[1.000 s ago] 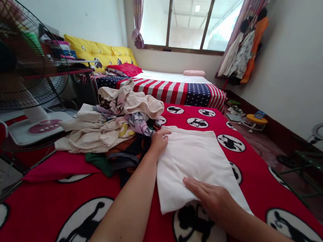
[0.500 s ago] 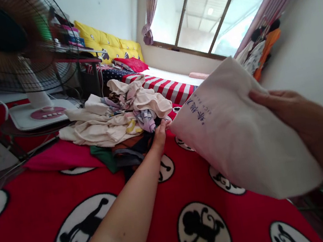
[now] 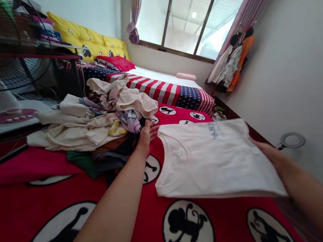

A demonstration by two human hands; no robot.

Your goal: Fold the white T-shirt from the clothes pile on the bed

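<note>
Spreading nearest of all: a red bedspread (image 3: 149,230) with black monkeys in pale ovals. Gripping the far-right edge of a white T-shirt (image 3: 218,165) with the right hand (image 3: 267,152), wrapping partly closed around the cloth, hiding the fingertips behind it. Holding the folded shirt over the bedspread, with the neckline pointing left and the gripped end looking raised. Leaving the left hand (image 3: 145,136) loosely open beside the shoulder edge, fingers extended; cannot tell from this view, touching the shirt or stopping just short.

Risking a slipped or skewed fold, probably, by carrying most of the weight from one edge; possibly sagging, creasing or bunching at the collar for lack of a firm left-hand hold. Perhaps also catching a loose layer on the nearby clothes.

Showing a faint neck mark (image 3: 180,153) inside the collar and a blue print (image 3: 213,131) on the chest, both too blurred for reading.

Heaping up beyond the left hand: a rumpled clothes pile (image 3: 85,129). Standing past that, at the left, a fan (image 3: 12,115). Stretching farther back: a bed with a stars-and-stripes cover (image 3: 155,85), then a window (image 3: 189,13). Carrying no legible brand anywhere.
</note>
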